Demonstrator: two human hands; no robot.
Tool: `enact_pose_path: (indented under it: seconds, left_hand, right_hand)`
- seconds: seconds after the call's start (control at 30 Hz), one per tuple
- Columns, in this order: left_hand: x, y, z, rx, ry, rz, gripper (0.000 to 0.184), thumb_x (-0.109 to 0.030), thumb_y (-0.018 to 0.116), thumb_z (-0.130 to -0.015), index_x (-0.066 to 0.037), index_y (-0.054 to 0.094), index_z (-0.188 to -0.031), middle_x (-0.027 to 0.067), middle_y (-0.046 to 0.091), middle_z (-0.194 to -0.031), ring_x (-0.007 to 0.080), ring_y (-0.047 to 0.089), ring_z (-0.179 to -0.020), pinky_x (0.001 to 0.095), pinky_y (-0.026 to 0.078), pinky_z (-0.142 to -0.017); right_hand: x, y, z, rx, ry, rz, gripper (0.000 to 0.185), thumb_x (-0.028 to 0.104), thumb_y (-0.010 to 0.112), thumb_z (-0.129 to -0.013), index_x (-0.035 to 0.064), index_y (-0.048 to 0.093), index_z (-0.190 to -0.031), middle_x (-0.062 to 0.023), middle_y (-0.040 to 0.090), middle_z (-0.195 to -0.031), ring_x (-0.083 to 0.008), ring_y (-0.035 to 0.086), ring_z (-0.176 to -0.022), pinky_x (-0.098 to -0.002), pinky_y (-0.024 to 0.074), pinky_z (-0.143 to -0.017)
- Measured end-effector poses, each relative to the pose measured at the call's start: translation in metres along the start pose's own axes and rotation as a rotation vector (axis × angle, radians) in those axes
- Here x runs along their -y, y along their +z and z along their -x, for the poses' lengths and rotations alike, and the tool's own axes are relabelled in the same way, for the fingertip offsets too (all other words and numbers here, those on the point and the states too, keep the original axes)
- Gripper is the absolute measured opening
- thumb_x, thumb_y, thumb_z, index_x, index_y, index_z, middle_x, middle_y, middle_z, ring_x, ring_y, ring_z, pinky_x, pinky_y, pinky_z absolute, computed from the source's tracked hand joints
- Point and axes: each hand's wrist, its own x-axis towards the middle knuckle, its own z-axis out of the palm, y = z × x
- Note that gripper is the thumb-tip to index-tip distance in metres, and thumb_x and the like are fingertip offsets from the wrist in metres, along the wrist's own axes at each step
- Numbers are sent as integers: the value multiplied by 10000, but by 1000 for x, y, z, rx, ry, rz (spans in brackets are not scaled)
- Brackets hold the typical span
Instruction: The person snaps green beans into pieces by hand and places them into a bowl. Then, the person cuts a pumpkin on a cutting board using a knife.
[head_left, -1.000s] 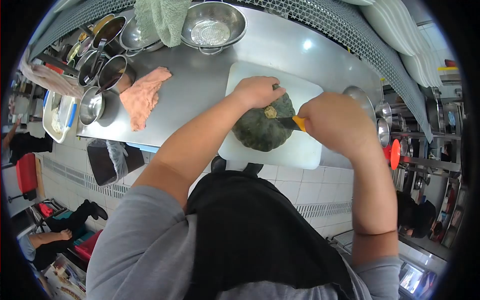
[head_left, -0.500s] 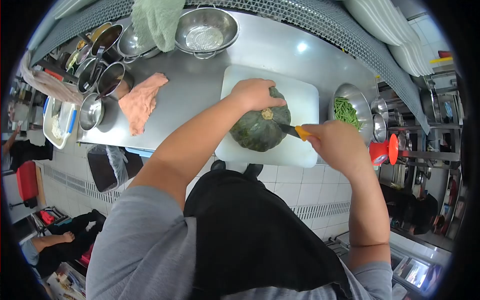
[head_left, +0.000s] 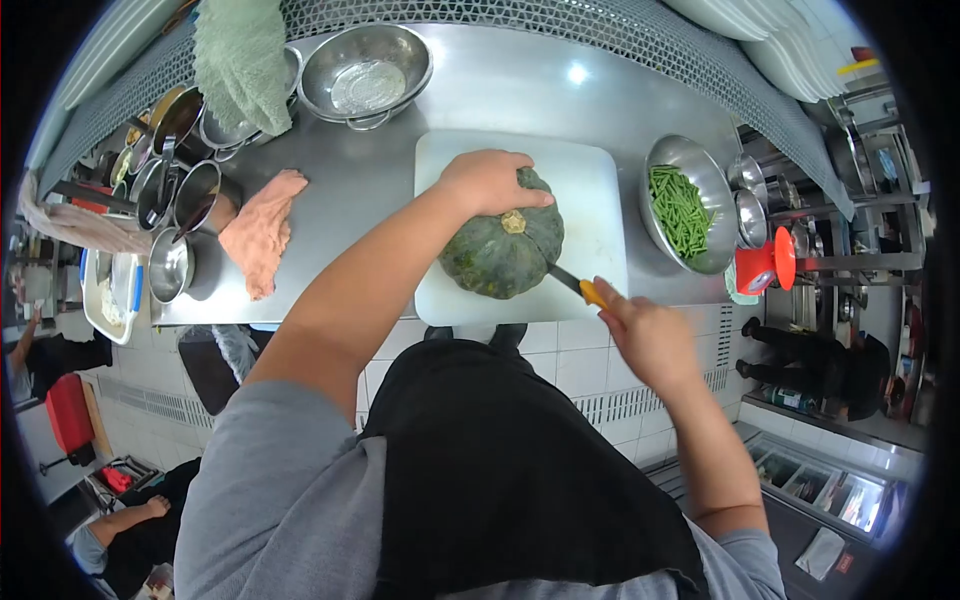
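Observation:
A dark green pumpkin point(head_left: 497, 262) with a tan stem sits on a white cutting board point(head_left: 592, 200). My left hand point(head_left: 490, 182) presses over its far left side, the fingers curved round the rind. In my right hand point(head_left: 650, 338) is a knife point(head_left: 568, 279) with a yellow handle, gripped at the near right of the pumpkin. The blade's tip end meets the rind, and a dark cut line runs from near the stem toward it. How deep the tip sits is hidden.
Right of the board stands a steel bowl point(head_left: 717, 185) of cut green beans point(head_left: 680, 212), beside a red scale point(head_left: 768, 264). A pinkish cloth point(head_left: 262, 235) and a steel colander point(head_left: 366, 75) lie left. Other people point(head_left: 820, 365) are in the room.
My right hand and the knife have moved down toward me, and the blade now lies lower along the pumpkin's right side. My left hand keeps its hold. The camera view has shifted slightly.

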Motion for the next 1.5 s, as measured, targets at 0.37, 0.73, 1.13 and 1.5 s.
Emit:
enact_pose_path:
  seconds: [0.37, 0.73, 1.13, 1.5]
  left_hand:
    - [10, -5, -9, 61, 98, 7, 795, -696, 663, -779, -152, 612, -1355, 144, 613, -1360, 335, 580, -1242, 413, 460, -1044]
    - [-25, 19, 27, 132, 204, 142, 711, -582, 740, -802, -114, 630, -1326, 156, 624, -1340, 332, 587, -1237, 397, 453, -1053]
    - [-21, 26, 24, 108, 191, 161, 646, -526, 730, -838, -113, 633, -1325, 185, 644, -1295, 344, 601, -1216, 397, 459, -1041]
    - [-4, 20, 20, 106, 185, 441, 524, -375, 737, -885, -62, 647, -1295, 182, 640, -1307, 317, 593, -1233, 380, 452, -1033]
  right_hand:
    - [15, 161, 34, -327, 70, -364, 558, 236, 657, -941, 185, 469, -1463, -121, 626, -788, -329, 636, -647, -450, 527, -575]
    - [46, 123, 28, 173, 194, -456, 259, 282, 483, -1013, 24, 486, -1037, -211, 677, -873, -415, 682, -775, -534, 541, -666]
    - [53, 214, 14, -183, 170, -546, 222, 277, 529, -1001, 58, 494, -1009, -191, 632, -831, -408, 643, -677, -522, 518, -591]
    - [52, 191, 19, -194, 206, -726, 233, 260, 505, -1002, 29, 512, -1034, -244, 636, -879, -460, 633, -805, -551, 508, -720]
